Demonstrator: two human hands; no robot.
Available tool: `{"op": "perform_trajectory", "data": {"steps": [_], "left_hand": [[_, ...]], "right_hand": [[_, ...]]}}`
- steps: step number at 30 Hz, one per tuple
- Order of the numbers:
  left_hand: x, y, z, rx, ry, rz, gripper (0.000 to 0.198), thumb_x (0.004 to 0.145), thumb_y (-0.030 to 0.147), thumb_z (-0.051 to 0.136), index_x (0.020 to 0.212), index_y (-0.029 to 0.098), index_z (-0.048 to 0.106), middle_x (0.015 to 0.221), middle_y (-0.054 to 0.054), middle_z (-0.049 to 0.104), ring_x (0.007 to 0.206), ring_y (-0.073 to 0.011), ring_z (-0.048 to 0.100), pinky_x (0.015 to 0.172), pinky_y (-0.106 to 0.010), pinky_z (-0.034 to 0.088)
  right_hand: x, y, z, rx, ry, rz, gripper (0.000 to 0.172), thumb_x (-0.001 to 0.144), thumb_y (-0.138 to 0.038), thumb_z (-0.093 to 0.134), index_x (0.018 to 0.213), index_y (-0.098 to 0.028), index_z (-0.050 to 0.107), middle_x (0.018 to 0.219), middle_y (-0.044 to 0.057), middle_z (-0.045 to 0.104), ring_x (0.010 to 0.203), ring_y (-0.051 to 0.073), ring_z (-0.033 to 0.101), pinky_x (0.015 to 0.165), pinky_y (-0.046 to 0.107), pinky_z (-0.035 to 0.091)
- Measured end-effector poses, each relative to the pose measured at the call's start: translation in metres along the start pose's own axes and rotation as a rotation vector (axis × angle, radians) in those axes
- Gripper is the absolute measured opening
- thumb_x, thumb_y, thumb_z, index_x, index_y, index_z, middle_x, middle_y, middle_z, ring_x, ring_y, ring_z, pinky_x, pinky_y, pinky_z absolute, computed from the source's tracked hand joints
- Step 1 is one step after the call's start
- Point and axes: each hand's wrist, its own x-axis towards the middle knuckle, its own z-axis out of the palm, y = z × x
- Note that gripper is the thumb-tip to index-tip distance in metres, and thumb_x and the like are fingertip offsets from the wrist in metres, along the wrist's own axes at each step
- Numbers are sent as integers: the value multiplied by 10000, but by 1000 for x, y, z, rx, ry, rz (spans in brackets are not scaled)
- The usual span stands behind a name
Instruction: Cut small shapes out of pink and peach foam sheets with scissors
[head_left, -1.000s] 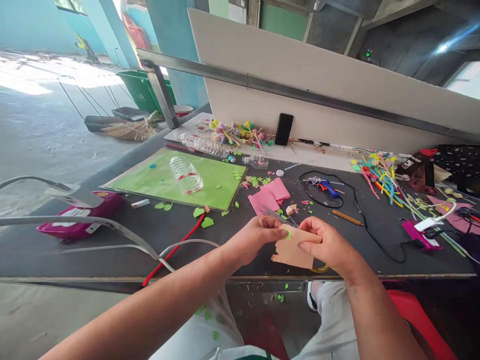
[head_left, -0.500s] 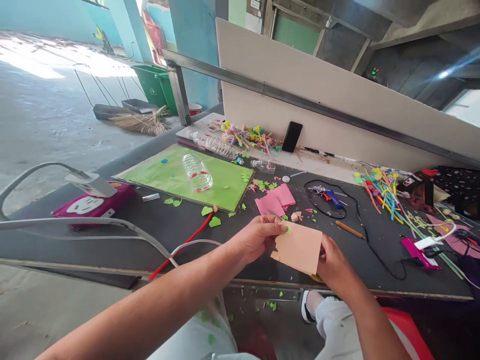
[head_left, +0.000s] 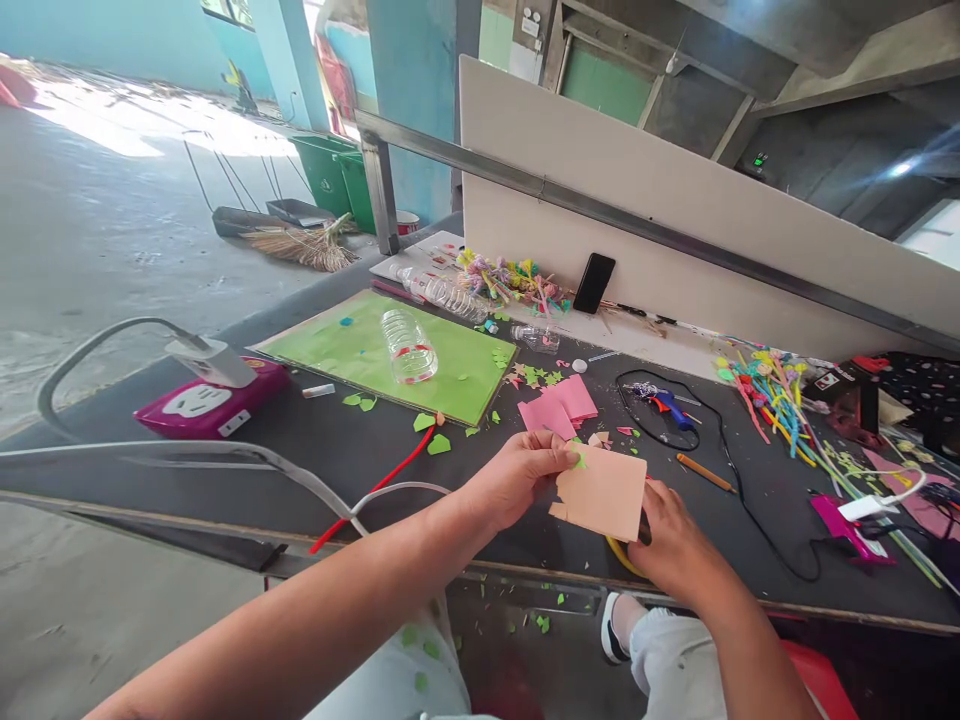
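Observation:
Between the thumb and fingers of my left hand is a square of peach paper, notched along its left side. A small green paper star lies against its upper left corner, under my thumb. My right hand is curled at the paper's right edge, its fingertips partly hidden behind the sheet. A yellow curved thing shows under the paper beside those fingers; whether they grip it is hidden. Pink paper squares lie just beyond my left hand.
A clear plastic bottle lies on the green sheet. Farther right are a blue glue gun with its black cord and an orange stick. A phone leans at the back. A magenta power strip sits left.
My right hand has shifted slightly down along the paper's right edge, and more of the yellow curved thing shows. My left hand keeps its pinch. The whole view has shifted a little.

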Motion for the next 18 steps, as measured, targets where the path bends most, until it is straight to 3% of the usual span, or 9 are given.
{"op": "perform_trajectory", "data": {"steps": [3, 9, 13, 15, 18], "left_hand": [[0, 0, 0, 41, 12, 45, 218, 619, 244, 759, 621, 104, 592, 608, -14, 591, 548, -79, 517, 542, -204, 385], [1, -4, -3, 42, -22, 105, 210, 652, 252, 746, 627, 116, 588, 619, -4, 584, 574, -80, 520, 568, -205, 389], [1, -3, -4, -2, 11, 123, 219, 637, 259, 760, 632, 122, 589, 606, 3, 584, 552, -76, 516, 546, -198, 381], [1, -1, -5, -36, 27, 145, 222, 626, 264, 766, 639, 125, 595, 611, 1, 591, 544, -79, 519, 533, -199, 382], [0, 2, -6, -62, 44, 199, 218, 648, 286, 752, 648, 131, 598, 610, 4, 586, 531, -79, 512, 519, -200, 381]], "right_hand": [[0, 0, 0, 2, -6, -7, 635, 666, -139, 528, 1289, -204, 424, 1286, 91, 459, 1226, 270, 377, 1014, 390, 322], [5, -3, 5, 39, 2, 73, 536, 659, -131, 530, 1190, -188, 487, 1053, 95, 539, 1052, 276, 509, 922, 415, 387], [2, -7, -1, 92, 5, 104, 572, 648, -111, 533, 1198, -244, 453, 1002, 60, 567, 967, 248, 562, 856, 381, 423], [-2, -6, -11, 239, -17, 159, 543, 671, -133, 543, 1189, -254, 433, 924, 30, 597, 867, 211, 599, 790, 334, 455], [-8, -1, -32, 730, -88, 291, 485, 698, -267, 633, 1147, -244, 452, 850, 9, 626, 803, 197, 616, 721, 298, 477]]}}
